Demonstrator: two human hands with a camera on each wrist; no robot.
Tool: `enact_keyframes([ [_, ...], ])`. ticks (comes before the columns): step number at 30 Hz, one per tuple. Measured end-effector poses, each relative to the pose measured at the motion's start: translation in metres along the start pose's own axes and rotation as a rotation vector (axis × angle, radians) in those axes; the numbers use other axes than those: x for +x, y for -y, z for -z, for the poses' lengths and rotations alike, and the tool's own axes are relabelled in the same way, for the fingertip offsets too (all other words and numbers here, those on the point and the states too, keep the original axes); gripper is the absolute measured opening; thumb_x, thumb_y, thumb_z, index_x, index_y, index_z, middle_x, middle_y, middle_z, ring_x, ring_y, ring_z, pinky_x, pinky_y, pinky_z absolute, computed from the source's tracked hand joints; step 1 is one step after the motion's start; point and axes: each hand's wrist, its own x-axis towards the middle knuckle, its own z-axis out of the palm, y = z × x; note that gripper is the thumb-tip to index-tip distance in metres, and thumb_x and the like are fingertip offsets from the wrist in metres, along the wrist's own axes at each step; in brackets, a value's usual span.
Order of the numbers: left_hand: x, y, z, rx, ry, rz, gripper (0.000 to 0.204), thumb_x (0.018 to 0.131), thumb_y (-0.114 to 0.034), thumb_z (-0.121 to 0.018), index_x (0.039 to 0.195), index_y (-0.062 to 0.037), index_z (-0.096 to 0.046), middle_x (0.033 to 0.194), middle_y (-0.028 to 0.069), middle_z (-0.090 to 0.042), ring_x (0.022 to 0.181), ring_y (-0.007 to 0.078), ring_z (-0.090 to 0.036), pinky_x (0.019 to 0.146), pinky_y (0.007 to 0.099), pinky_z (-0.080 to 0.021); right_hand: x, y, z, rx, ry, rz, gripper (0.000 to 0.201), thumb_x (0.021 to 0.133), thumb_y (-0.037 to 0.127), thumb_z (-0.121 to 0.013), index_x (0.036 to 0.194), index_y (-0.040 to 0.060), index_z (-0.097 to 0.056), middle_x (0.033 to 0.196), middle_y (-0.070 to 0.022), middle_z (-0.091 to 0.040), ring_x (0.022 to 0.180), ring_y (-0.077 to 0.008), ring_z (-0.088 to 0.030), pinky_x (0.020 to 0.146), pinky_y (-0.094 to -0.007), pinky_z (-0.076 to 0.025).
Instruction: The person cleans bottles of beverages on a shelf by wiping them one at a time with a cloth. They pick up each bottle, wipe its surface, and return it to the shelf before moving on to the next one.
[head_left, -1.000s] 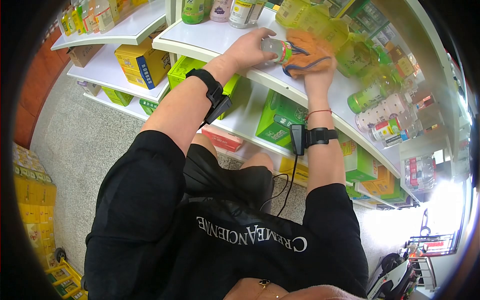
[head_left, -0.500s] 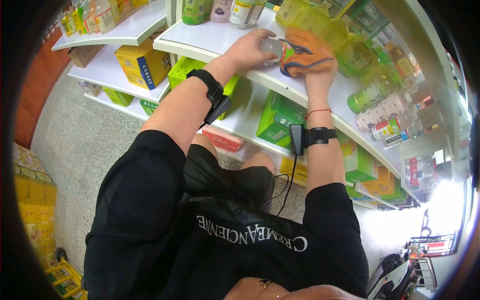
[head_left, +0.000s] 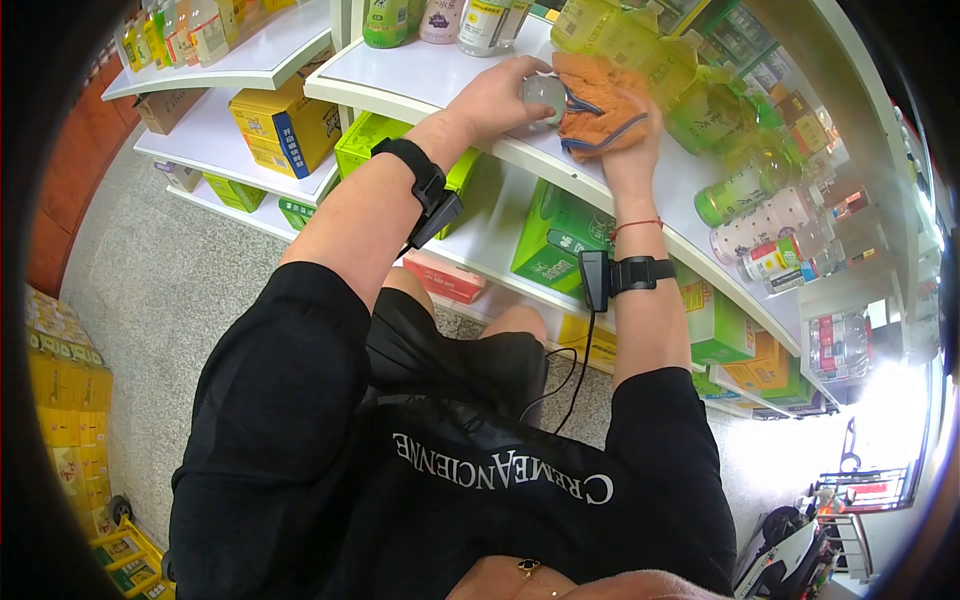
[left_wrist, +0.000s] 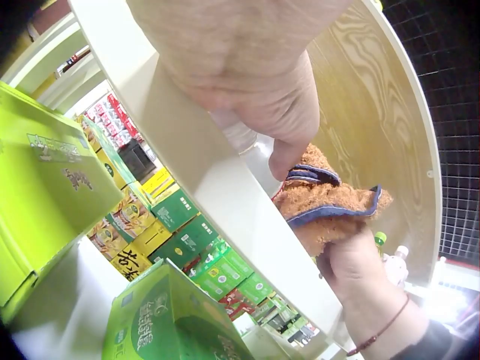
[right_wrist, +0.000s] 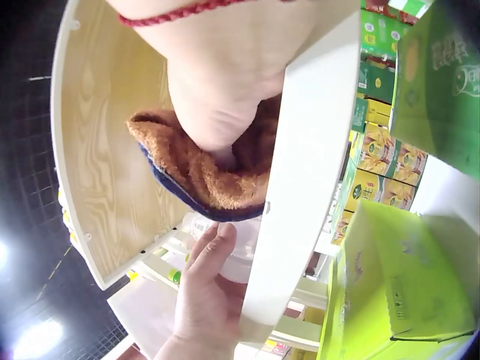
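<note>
My left hand [head_left: 492,98] curls round a clear bottle [head_left: 545,93] lying on its side on the white shelf [head_left: 430,75]; this grip is closed on the bottle's bottom end, thumb and fingers wrapped about it. My right hand [head_left: 628,150] clutches an orange cloth [head_left: 598,103] with a blue hem, bunched over the far part of the bottle, just right of the left grip and touching it. The left wrist view shows the cloth [left_wrist: 334,202] gathered in the right hand [left_wrist: 352,266] above the shelf edge; the right wrist view shows the cloth [right_wrist: 199,169] pressed under the palm, with the left hand's fingers [right_wrist: 210,251] against the bottle [right_wrist: 240,259]. Beyond the cloth, away from me, stand yellow drink bottles [head_left: 700,105]. Below both grips, the lower shelf carries green cartons [head_left: 555,235].
</note>
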Motion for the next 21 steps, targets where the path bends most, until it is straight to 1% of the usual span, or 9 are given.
enact_keyframes([
  [2,0.001,0.003,-0.002,0.003,-0.018,-0.028,0.061,0.076,-0.032,-0.075,0.129,-0.0093,-0.056,0.122,0.0192,-0.06,0.113,0.0336,-0.058,0.099,0.0392,-0.046,0.002,0.006,0.003,0.047,0.08,0.006,0.049,0.073,0.016,-0.079,0.118,0.0165,-0.061,0.127,-0.0146,-0.052,0.13,-0.0351,-0.044,0.106,-0.0388,-0.039],
  [4,0.0,0.001,-0.001,0.008,-0.035,-0.055,0.061,0.076,-0.032,-0.076,0.13,-0.0094,-0.056,0.123,0.0191,-0.059,0.114,0.0336,-0.057,0.099,0.0391,-0.046,0.002,0.011,0.003,0.067,0.078,0.0,0.049,0.072,0.016,-0.079,0.118,0.0169,-0.061,0.127,-0.0149,-0.052,0.13,-0.0353,-0.044,0.106,-0.0389,-0.039],
  [6,0.0,-0.002,0.0,0.048,-0.01,0.003,0.063,0.077,-0.031,-0.077,0.13,-0.0076,-0.056,0.125,0.014,-0.061,0.117,0.0285,-0.057,0.097,0.0372,-0.047,0.001,0.01,0.002,0.087,0.073,-0.009,0.049,0.072,0.016,-0.079,0.118,0.0173,-0.062,0.128,-0.0153,-0.052,0.13,-0.0354,-0.044,0.106,-0.0389,-0.039],
  [9,0.002,0.0,-0.001,0.031,0.008,0.031,0.062,0.077,-0.031,-0.077,0.13,-0.0074,-0.056,0.124,0.014,-0.062,0.116,0.0289,-0.057,0.098,0.037,-0.046,0.0,0.004,-0.002,-0.007,0.051,0.015,0.049,0.073,0.016,-0.079,0.118,0.0181,-0.061,0.128,-0.0154,-0.052,0.129,-0.0357,-0.045,0.106,-0.0394,-0.04],
  [11,0.002,0.001,-0.001,0.03,0.01,0.038,0.062,0.077,-0.031,-0.077,0.13,-0.0073,-0.056,0.124,0.0141,-0.062,0.116,0.0291,-0.057,0.099,0.0369,-0.046,-0.001,0.003,-0.002,0.069,-0.051,-0.114,0.046,0.075,0.015,-0.077,0.118,0.0164,-0.06,0.128,-0.0161,-0.051,0.127,-0.0357,-0.046,0.105,-0.0396,-0.04],
  [15,0.001,0.0,-0.001,0.045,0.002,0.041,0.062,0.076,-0.031,-0.077,0.129,-0.0073,-0.056,0.125,0.0141,-0.062,0.117,0.0292,-0.057,0.1,0.0367,-0.045,-0.002,-0.034,-0.01,-0.054,-0.119,-0.132,0.043,0.077,0.013,-0.074,0.118,0.0139,-0.059,0.126,-0.0167,-0.051,0.125,-0.0354,-0.048,0.104,-0.0394,-0.04],
  [17,0.001,0.001,0.0,0.047,0.003,0.022,0.063,0.076,-0.034,-0.076,0.129,-0.0078,-0.057,0.124,0.0166,-0.061,0.115,0.0314,-0.057,0.099,0.0382,-0.046,-0.005,-0.046,-0.012,0.152,-0.186,-0.289,0.042,0.078,0.012,-0.073,0.118,0.0122,-0.059,0.127,-0.0182,-0.05,0.123,-0.0357,-0.049,0.105,-0.0388,-0.04],
  [18,0.001,0.001,0.0,0.045,0.002,0.006,0.064,0.075,-0.036,-0.075,0.129,-0.0083,-0.057,0.124,0.0191,-0.06,0.114,0.0337,-0.058,0.098,0.0397,-0.046,-0.004,-0.048,-0.011,0.153,-0.19,-0.292,0.042,0.078,0.012,-0.073,0.118,0.0122,-0.059,0.127,-0.0182,-0.05,0.123,-0.0357,-0.049,0.105,-0.0388,-0.04],
  [21,0.001,-0.001,0.0,0.043,0.004,0.023,0.063,0.075,-0.035,-0.075,0.129,-0.0084,-0.057,0.125,0.0185,-0.06,0.114,0.0331,-0.058,0.099,0.0395,-0.046,-0.005,-0.047,-0.008,0.189,-0.209,-0.323,0.044,0.077,0.01,-0.074,0.119,0.0119,-0.059,0.126,-0.0184,-0.05,0.121,-0.0365,-0.051,0.104,-0.0387,-0.041],
])
